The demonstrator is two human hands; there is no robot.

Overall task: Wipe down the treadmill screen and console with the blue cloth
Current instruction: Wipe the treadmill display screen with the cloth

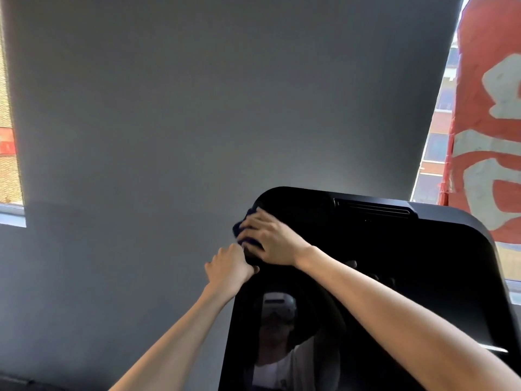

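Fingers (251, 221) of the right hand (270, 239) are spread and bent over the bunched blue cloth (239, 227), thumb tucked under it, so it's held and pressed right at the top left corner of the black screen (394, 263). The left hand (228, 268) sits just below, fingers curled round the screen's left edge, thumb on the front. No brand readable on the screen, just a vent slot (372, 210) along its top edge. The glass to the right and below the cloth is open. Grey wall (169, 108) behind. Off right hangs a red banner (490, 108) with big white characters, cut off, can't read them.
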